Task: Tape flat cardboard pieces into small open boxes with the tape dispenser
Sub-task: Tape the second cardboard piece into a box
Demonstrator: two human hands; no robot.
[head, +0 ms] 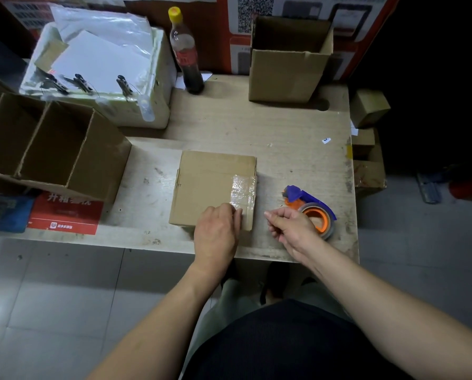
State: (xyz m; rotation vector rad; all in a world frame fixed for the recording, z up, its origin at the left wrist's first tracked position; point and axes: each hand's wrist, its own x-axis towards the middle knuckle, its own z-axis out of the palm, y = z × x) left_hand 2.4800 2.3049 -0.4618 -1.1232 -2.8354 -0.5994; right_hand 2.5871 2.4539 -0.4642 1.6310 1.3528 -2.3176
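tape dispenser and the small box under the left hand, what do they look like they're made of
Tape dispenser: glossy moulded plastic by the look, blue and orange. Small box: matte brown cardboard with a fold crease, carrying a shiny, wrinkled strip of clear tape.

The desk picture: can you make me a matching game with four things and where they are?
Things:
1. tape dispenser
2. bottle
3. taped cardboard box
4. tall open box

Places:
A. far right corner of the desk
B. under the left hand
C. beside the right hand, near the desk's right edge
D. at the back, next to the white foam box

Pairs: 1-C, 2-D, 3-B, 4-A
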